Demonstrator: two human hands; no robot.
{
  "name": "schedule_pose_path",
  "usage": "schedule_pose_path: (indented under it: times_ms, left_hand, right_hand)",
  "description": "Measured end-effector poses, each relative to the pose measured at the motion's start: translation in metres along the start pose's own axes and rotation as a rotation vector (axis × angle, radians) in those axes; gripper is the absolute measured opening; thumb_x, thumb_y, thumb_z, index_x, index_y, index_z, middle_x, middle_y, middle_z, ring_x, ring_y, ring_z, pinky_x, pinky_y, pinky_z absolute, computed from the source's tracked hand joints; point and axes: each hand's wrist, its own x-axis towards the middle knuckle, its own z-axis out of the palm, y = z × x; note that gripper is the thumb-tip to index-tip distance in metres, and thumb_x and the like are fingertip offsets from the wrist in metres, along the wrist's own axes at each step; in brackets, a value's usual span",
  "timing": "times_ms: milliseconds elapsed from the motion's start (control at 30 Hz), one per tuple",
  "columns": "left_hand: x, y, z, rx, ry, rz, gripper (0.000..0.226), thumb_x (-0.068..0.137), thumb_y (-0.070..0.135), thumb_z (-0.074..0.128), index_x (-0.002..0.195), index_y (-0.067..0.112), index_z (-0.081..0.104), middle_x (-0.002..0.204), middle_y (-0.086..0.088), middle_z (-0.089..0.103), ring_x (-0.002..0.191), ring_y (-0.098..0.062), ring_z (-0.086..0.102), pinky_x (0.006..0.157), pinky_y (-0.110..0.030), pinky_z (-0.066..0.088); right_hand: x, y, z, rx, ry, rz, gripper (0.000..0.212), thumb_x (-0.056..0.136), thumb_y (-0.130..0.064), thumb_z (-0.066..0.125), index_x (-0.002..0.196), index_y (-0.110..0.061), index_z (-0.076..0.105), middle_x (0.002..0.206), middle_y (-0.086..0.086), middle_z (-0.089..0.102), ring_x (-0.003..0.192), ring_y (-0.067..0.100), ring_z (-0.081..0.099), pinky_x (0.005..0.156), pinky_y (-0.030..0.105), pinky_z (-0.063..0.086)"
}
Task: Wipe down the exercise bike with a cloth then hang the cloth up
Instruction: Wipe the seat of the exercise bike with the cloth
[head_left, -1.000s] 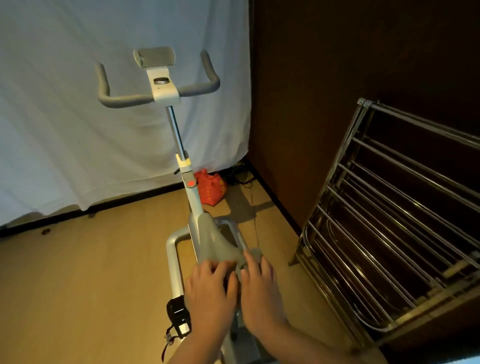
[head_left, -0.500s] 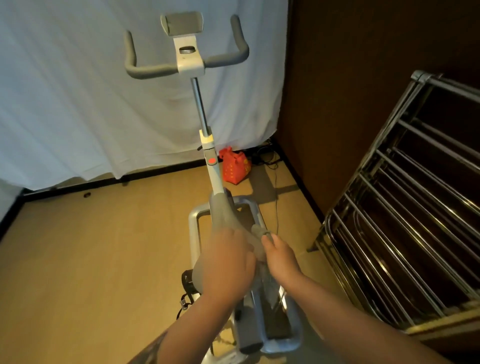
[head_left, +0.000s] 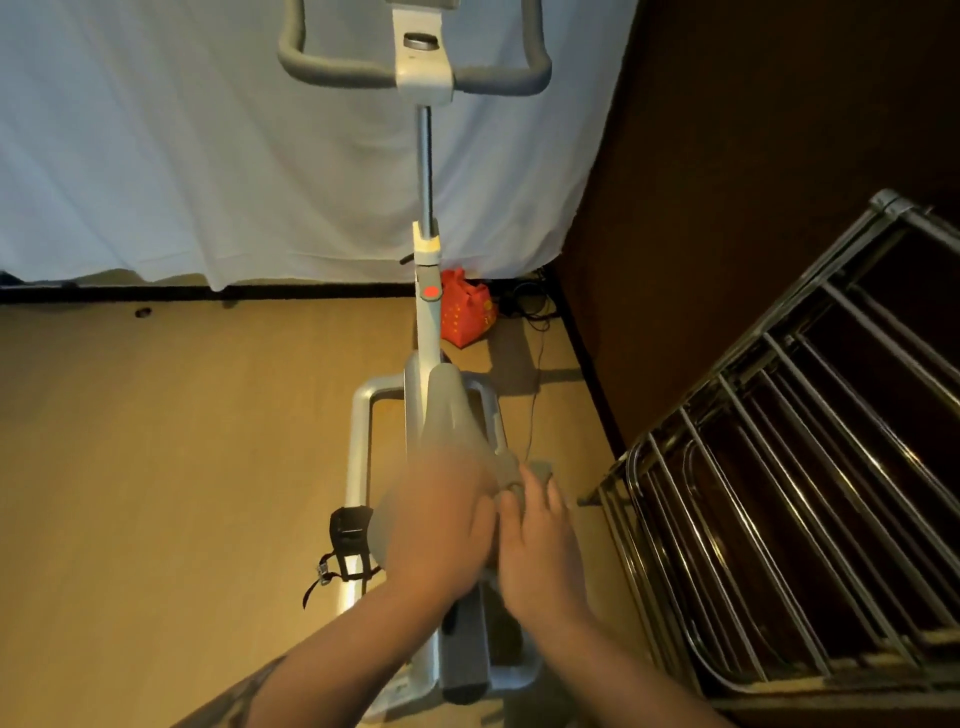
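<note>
The exercise bike (head_left: 428, 332) stands in front of me, its grey handlebars (head_left: 337, 73) at the top and its grey saddle (head_left: 448, 410) pointing away. Both my hands are on the rear of the saddle. My left hand (head_left: 441, 525) is motion-blurred and lies flat over the saddle. My right hand (head_left: 540, 540) is beside it and holds a small grey cloth (head_left: 506, 466), which bunches up just past its fingertips. Most of the cloth is hidden under the hands.
A metal drying rack (head_left: 779, 467) with several bars leans at the right, close to the bike. A red bag (head_left: 467, 312) and cables (head_left: 524, 306) lie by the wall behind the bike. A black pedal (head_left: 350, 530) sticks out on the left. White sheet (head_left: 156, 156) hangs behind.
My view has tipped down and closer to the bike. Both hands have shifted on the saddle; the left hand is sliding, and the right went from lying flat to holding the cloth.
</note>
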Motion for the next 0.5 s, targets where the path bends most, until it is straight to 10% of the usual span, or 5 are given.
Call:
schedule_pose_path:
  times_ms: [167, 367, 500]
  left_hand:
    - [-0.003, -0.001, 0.001, -0.025, 0.15, -0.071, 0.013, 0.081, 0.027, 0.045, 0.081, 0.027, 0.058, 0.092, 0.015, 0.053, 0.092, 0.003, 0.034, 0.083, -0.011, 0.022]
    - [0.002, 0.005, 0.006, 0.081, 0.221, -0.194, 0.009, 0.075, 0.026, 0.044, 0.077, 0.026, 0.053, 0.08, 0.016, 0.046, 0.082, -0.008, 0.043, 0.072, -0.021, 0.02]
    - [0.0, 0.009, 0.007, 0.176, 0.184, -0.212, 0.009, 0.073, 0.026, 0.046, 0.078, 0.025, 0.054, 0.079, 0.012, 0.052, 0.081, -0.014, 0.048, 0.071, -0.024, 0.02]
  right_hand:
    - [0.058, -0.012, -0.014, -0.139, -0.137, -0.013, 0.035, 0.103, -0.036, 0.025, 0.109, -0.022, 0.056, 0.091, 0.002, 0.06, 0.082, 0.02, 0.057, 0.082, 0.047, 0.052]
    - [0.008, 0.002, -0.02, -0.361, -0.201, -0.348, 0.06, 0.096, -0.053, 0.006, 0.153, -0.036, 0.011, 0.152, -0.001, 0.025, 0.139, 0.019, 0.028, 0.11, 0.038, 0.035]
    - [0.081, -0.011, -0.023, -0.108, -0.432, -0.1, 0.048, 0.103, -0.043, 0.023, 0.148, -0.029, 0.031, 0.144, 0.006, 0.044, 0.124, 0.026, 0.048, 0.101, 0.042, 0.042]
